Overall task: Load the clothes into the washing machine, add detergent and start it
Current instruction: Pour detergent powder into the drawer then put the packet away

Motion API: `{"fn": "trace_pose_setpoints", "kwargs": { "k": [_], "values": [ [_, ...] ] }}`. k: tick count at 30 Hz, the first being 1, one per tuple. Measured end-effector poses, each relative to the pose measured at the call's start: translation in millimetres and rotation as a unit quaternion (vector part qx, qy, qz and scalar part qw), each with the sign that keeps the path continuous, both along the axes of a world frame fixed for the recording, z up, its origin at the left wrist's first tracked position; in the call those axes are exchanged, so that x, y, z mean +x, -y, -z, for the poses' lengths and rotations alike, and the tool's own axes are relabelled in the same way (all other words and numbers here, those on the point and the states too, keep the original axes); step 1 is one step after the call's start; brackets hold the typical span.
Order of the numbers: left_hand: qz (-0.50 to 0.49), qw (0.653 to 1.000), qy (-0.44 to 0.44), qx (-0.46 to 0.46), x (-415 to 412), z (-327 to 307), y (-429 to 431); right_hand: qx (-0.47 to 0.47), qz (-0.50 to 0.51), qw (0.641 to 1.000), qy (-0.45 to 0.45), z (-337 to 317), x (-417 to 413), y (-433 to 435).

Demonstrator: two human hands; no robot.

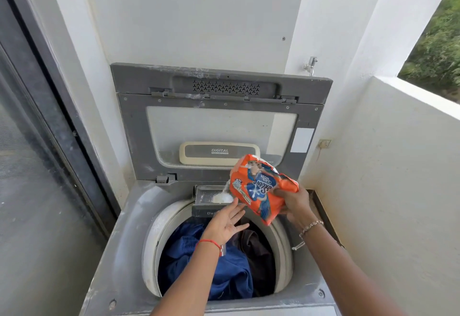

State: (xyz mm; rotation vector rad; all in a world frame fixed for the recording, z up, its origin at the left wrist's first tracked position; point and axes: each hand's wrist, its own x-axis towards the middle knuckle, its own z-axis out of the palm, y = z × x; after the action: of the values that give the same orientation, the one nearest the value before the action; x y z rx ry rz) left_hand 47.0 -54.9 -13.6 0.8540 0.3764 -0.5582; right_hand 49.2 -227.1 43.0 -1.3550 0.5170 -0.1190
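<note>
Tip orange plastic detergent pouch (258, 191) slowly with gripping right hand (295, 203), hold spread-open left hand (225, 222) beside grey drawer (204, 193), catch stray white powder (222, 198).

Left hand (224, 223) with a red thread bracelet (209, 241) at the wrist, right hand (293, 206) with a silvery beaded chain (311, 226)

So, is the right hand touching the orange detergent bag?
Touching. The head view shows the right hand gripping the near end of the tilted orange detergent bag, with the thumb lying on its printed front.
</note>
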Motion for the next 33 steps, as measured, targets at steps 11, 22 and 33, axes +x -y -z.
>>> {"fn": "trace_pose_setpoints", "kwargs": {
  "k": [11,22,33],
  "values": [
    [0.066,0.979,0.165,0.098,-2,-123,76,0.274,0.024,0.953,0.127,-40,-50,53],
    [0.148,0.938,0.309,0.046,-31,-238,277,0.248,0.174,0.906,0.295,-139,-120,215],
    [0.246,0.909,0.335,-0.023,-32,-305,536,-0.08,0.249,0.94,0.219,-209,-180,466]
  ]
}}
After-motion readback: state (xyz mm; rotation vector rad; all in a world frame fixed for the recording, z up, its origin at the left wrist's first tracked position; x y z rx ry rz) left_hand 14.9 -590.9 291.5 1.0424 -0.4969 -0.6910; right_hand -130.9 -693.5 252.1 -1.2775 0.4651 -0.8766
